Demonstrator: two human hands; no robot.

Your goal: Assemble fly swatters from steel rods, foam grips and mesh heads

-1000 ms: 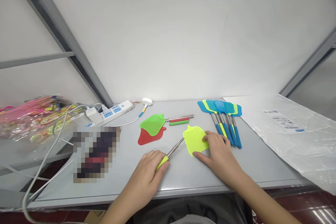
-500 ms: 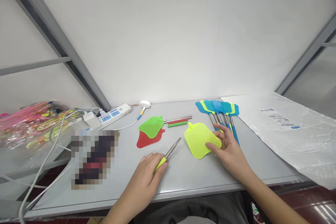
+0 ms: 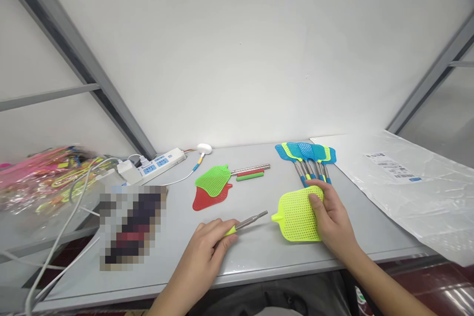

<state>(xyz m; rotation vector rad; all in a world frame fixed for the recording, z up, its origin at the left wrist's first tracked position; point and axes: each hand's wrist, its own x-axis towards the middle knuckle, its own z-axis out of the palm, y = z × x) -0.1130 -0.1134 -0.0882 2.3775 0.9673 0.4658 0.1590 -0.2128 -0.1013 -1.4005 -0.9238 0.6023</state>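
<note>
My left hand (image 3: 209, 247) is closed around the yellow-green grip of a metal fly swatter handle (image 3: 252, 219), its bare rod pointing right. Facing it, my right hand (image 3: 333, 217) pinches the far edge of a yellow fly swatter head (image 3: 299, 215), a perforated paddle. The head's short neck points left toward the rod tip, with a small gap between them. Beyond lie a green swatter head (image 3: 213, 180) overlapping a red swatter head (image 3: 207, 200), with metal rods (image 3: 252, 169) and a green grip sleeve (image 3: 250, 176) beside them.
Several assembled blue and yellow swatters (image 3: 305, 152) lie fanned at the back right. White plastic packaging (image 3: 381, 182) covers the table's right side. A power strip (image 3: 161, 163) with cables lies at the left, near bagged colourful items (image 3: 55, 177) and a pixelated patch (image 3: 135, 227).
My right hand has turned the yellow swatter head so its neck points left, and brought it nearer. My left hand has tilted the rod flatter, toward the right.
</note>
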